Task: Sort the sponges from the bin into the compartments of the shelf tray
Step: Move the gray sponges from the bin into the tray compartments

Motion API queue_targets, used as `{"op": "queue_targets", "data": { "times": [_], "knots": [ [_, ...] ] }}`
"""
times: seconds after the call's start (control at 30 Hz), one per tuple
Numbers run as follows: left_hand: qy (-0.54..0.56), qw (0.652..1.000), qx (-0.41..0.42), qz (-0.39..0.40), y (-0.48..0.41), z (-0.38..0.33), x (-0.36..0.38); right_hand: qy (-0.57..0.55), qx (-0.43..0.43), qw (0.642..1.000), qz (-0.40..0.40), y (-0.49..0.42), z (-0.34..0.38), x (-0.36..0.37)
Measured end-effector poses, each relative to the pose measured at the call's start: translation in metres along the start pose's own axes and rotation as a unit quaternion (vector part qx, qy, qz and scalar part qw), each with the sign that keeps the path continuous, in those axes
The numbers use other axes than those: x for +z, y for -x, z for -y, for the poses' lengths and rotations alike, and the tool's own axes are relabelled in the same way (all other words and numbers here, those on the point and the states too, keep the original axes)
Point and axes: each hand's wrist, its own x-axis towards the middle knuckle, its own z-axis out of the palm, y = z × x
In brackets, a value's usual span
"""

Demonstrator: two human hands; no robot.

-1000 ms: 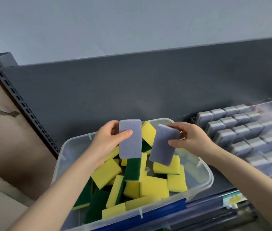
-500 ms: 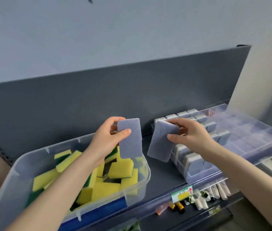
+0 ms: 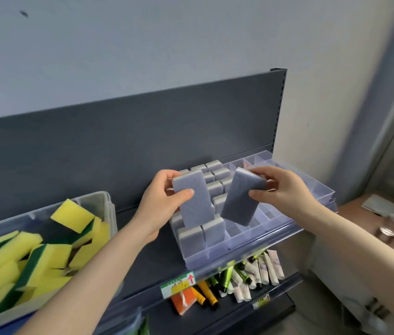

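Grey sponges held over the clear tray (image 3: 215, 259) on the shelf.

The left hand (image 3: 160, 203) pinches the left sponge (image 3: 194, 201) upright between thumb and curled fingers, above the tray's left compartments, where stored grey sponges (image 3: 192, 238) stand on edge. The right hand (image 3: 285, 189) pinches the right sponge (image 3: 240, 198), tilted, just beside the first. The bin (image 3: 106, 198) at near left holds yellow-and-green sponges (image 3: 46, 256).

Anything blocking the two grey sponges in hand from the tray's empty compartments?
Nothing visible. The right sponge, pinched by the right hand, hangs over empty compartments of the tray. The left sponge, in the left hand, hangs over stored sponges in filled compartments; the empty ones lie to its right.
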Motion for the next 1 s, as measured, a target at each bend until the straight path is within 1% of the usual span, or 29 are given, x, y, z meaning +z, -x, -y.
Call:
{"op": "queue_targets", "data": {
  "times": [0.1, 0.23, 0.4, 0.6, 0.77, 0.87, 1.0],
  "knots": [
    [-0.011, 1.000, 0.009, 0.003, -0.005, 0.001, 0.020, 0.014, -0.001, 1.000, -0.005, -0.001, -0.020, -0.012],
    [-0.033, 0.999, -0.003, 0.016, -0.020, 0.008, 0.048, -0.003, 0.031, 0.999, -0.009, -0.008, -0.054, -0.020],
    [-0.054, 0.998, 0.003, 0.028, -0.044, 0.023, 0.066, -0.007, 0.038, 0.999, 0.002, -0.029, -0.081, -0.021],
    [-0.094, 0.995, 0.007, 0.023, -0.080, 0.032, 0.070, 0.021, 0.023, 0.998, 0.050, -0.071, -0.090, -0.023],
    [-0.126, 0.992, 0.003, 0.031, -0.097, 0.038, 0.074, 0.040, -0.003, 0.997, 0.060, -0.096, -0.097, -0.024],
    [-0.134, 0.991, 0.003, 0.025, -0.100, 0.038, 0.073, 0.022, -0.008, 0.997, 0.070, -0.106, -0.105, -0.029],
    [-0.145, 0.989, -0.006, 0.014, -0.097, 0.036, 0.077, 0.011, -0.011, 0.994, 0.108, -0.112, -0.115, -0.033]
  ]
}}
